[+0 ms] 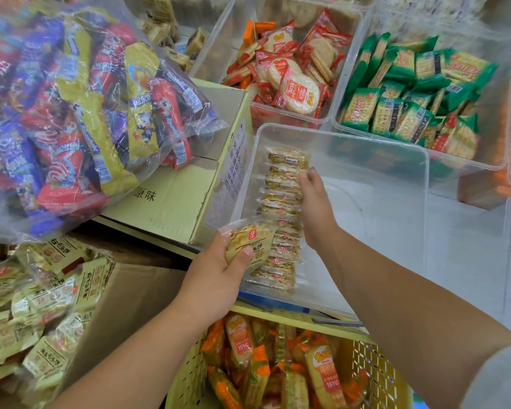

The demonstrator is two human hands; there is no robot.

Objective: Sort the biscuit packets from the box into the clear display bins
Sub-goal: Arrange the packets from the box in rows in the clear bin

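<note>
Packet (252, 243) in left hand (216, 276) (by clear bin (351, 137))

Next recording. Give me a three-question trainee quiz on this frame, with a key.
1. True or false: the left hand holds a biscuit packet.
2. Multiple choice: the row of packets in the clear bin stands along its A) left wall, B) right wall, C) middle.
3. Fill in: the perforated basket below the shelf is coloured ___.
Key: 1 true; 2 A; 3 yellow.
</note>
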